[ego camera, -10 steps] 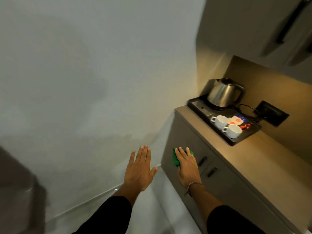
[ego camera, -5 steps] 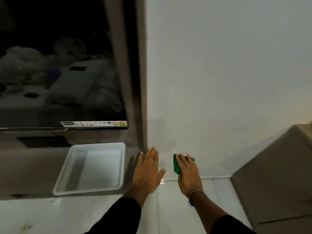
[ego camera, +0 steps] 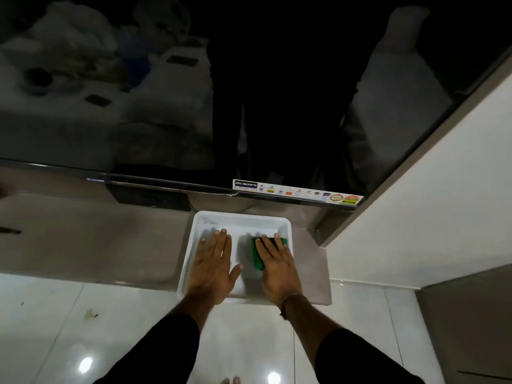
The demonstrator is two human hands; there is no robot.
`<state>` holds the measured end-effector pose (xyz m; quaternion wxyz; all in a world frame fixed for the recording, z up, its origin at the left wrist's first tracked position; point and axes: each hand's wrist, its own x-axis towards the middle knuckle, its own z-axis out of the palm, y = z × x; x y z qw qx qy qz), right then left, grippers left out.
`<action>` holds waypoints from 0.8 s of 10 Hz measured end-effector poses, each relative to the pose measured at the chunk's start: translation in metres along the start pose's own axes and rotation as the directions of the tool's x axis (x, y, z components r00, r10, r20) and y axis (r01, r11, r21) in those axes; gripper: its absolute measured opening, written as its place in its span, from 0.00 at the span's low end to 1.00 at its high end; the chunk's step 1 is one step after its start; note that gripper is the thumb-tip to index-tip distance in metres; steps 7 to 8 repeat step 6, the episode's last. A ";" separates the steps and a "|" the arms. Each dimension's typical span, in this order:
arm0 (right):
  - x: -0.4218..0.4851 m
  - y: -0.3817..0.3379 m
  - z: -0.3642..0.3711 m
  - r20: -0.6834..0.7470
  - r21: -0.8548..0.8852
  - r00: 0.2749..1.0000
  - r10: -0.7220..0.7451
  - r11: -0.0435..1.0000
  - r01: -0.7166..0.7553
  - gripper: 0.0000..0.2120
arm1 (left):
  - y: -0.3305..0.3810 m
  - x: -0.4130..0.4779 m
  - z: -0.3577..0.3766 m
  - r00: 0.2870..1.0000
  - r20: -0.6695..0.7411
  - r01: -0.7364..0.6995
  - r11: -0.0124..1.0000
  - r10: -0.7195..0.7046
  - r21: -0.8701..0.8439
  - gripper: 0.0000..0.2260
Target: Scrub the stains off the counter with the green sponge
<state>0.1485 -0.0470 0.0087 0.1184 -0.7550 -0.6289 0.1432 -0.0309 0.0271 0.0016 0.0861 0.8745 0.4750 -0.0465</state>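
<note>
Head view is taking in a big black flat-screen television [ego camera: 249, 87] spreading across the far side, its glass reflecting the room. Beneath it a grey-brown counter shelf [ego camera: 91, 245] is carrying a white rectangular plastic tray [ego camera: 241, 217] towards the right. The left hand [ego camera: 212, 270] is hovering flat over the tray, fingers spread, gripping nothing. The right hand [ego camera: 277, 268] is pressing down on the green sponge [ego camera: 257, 257], fingers laid over it above the tray's right half.
</note>
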 end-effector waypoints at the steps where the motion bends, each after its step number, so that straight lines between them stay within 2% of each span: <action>1: 0.021 -0.006 0.025 0.022 -0.035 1.000 0.000 0.999 0.001 0.36 | -0.019 0.007 0.013 1.000 0.010 0.015 1.000 -0.015 -0.017 0.37; 2: 0.026 0.001 0.030 0.041 -0.075 0.999 0.021 0.997 -0.018 0.37 | -0.020 0.010 0.014 1.000 0.010 0.008 1.000 -0.008 0.000 0.37; 3: 0.030 0.006 0.050 0.170 -0.141 0.985 0.014 0.990 0.010 0.39 | -0.027 0.014 0.023 0.999 0.030 -0.011 1.000 0.010 0.019 0.37; 5: 0.031 0.008 0.045 0.244 -0.101 0.970 0.006 0.995 0.020 0.43 | -0.027 0.015 0.019 0.999 0.043 -0.003 1.000 0.003 0.006 0.37; 6: 0.022 0.004 0.029 0.194 -0.014 0.981 -0.021 1.000 0.024 0.45 | -0.016 0.014 0.014 1.000 0.000 -0.027 0.999 0.027 0.035 0.37; 8: 0.022 0.004 0.029 0.194 -0.014 0.981 -0.021 1.000 0.024 0.45 | -0.016 0.014 0.014 1.000 0.000 -0.027 0.999 0.027 0.035 0.37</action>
